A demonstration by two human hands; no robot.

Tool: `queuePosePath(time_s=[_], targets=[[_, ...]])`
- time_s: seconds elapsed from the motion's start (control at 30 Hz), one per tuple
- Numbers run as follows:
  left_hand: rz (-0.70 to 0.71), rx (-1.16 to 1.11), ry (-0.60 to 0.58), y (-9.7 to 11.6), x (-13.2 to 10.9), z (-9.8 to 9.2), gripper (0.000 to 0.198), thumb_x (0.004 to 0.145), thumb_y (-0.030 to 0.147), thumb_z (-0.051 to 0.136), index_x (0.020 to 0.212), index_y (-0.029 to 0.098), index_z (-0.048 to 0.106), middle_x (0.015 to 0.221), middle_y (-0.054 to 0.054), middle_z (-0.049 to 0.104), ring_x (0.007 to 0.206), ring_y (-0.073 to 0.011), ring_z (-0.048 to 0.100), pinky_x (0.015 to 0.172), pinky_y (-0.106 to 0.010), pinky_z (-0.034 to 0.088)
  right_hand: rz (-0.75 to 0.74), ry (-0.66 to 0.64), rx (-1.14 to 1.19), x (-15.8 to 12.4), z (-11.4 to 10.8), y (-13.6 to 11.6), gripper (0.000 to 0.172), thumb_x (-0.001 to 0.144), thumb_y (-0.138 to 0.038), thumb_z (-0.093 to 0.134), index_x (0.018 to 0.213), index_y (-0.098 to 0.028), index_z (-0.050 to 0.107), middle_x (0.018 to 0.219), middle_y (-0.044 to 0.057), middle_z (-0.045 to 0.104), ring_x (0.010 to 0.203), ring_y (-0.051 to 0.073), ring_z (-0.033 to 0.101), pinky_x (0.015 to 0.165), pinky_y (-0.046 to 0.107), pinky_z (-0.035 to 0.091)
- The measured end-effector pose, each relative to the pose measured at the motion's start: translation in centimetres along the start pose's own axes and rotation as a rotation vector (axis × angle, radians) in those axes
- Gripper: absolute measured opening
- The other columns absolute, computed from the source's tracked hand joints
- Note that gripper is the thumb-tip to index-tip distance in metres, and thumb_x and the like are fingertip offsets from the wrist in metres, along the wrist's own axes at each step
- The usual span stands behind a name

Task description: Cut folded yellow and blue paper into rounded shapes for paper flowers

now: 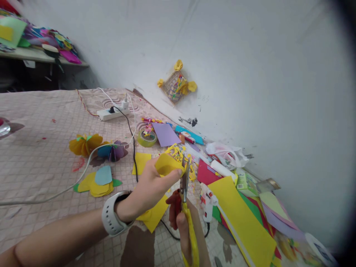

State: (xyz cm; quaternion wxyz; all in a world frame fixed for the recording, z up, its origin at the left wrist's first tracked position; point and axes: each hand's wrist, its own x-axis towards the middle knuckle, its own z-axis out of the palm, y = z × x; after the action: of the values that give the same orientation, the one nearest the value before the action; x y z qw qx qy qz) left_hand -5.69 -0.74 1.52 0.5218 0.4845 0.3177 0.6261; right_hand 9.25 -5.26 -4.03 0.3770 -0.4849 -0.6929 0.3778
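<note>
My left hand [148, 189], with a white watch on the wrist, pinches a small piece of yellow paper [168, 164] held up above the floor. My right hand [186, 228] grips yellow-and-red scissors [184, 185]. Their blades point up and touch the right edge of the yellow paper. A larger yellow sheet [155, 215] lies on the floor under my left hand.
Coloured paper sheets [244, 218] and a white glue gun [207, 202] lie at the right by the white wall. Paper flowers [86, 144], a tape roll [147, 138], a purple sheet [166, 134], a power strip [112, 113] and cables cover the tiled floor ahead.
</note>
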Motion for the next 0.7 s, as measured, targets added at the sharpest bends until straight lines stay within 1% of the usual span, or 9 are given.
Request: queuePosePath(time_s=[0.17,0.4,0.53,0.7], targets=[[0.020,0.010,-0.001,0.24,0.02,0.00,0.019,0.078,0.015,0.058,0.060,0.016,0.052,0.056,0.007,0.045,0.051,-0.0061,0.036,0.046,-0.018,0.032,0.007,0.012,-0.017,-0.34,-0.03,0.01,0.059,0.084,-0.073,0.040,0.094,-0.017,0.060,0.064,0.002,0.055,0.052,0.016,0.054,0.047,0.023,0.042],[0.019,0.005,0.002,0.35,0.06,-0.04,0.020,0.077,0.014,0.058,0.059,0.016,0.050,0.055,0.007,0.043,0.050,-0.0057,0.034,0.045,-0.018,0.029,0.022,0.024,-0.006,-0.46,-0.14,-0.29,0.056,0.084,-0.071,0.044,0.092,-0.018,0.060,0.062,0.000,0.052,0.052,0.015,0.052,0.047,0.024,0.043],[0.028,0.006,-0.005,0.37,0.14,-0.03,0.020,0.078,0.013,0.057,0.059,0.016,0.050,0.055,0.007,0.042,0.050,-0.0056,0.034,0.045,-0.018,0.029,0.034,0.024,0.020,-0.30,-0.15,-0.37,0.055,0.082,-0.072,0.047,0.087,-0.019,0.059,0.059,-0.001,0.048,0.049,0.014,0.047,0.045,0.023,0.037],[0.028,0.026,-0.004,0.58,0.06,-0.05,0.021,0.078,0.014,0.058,0.058,0.016,0.050,0.055,0.007,0.042,0.050,-0.0058,0.034,0.045,-0.018,0.028,0.089,0.000,0.099,-0.18,0.08,-0.30,0.063,0.077,-0.081,0.044,0.083,-0.020,0.053,0.056,-0.006,0.038,0.045,0.010,0.033,0.042,0.023,0.025]])
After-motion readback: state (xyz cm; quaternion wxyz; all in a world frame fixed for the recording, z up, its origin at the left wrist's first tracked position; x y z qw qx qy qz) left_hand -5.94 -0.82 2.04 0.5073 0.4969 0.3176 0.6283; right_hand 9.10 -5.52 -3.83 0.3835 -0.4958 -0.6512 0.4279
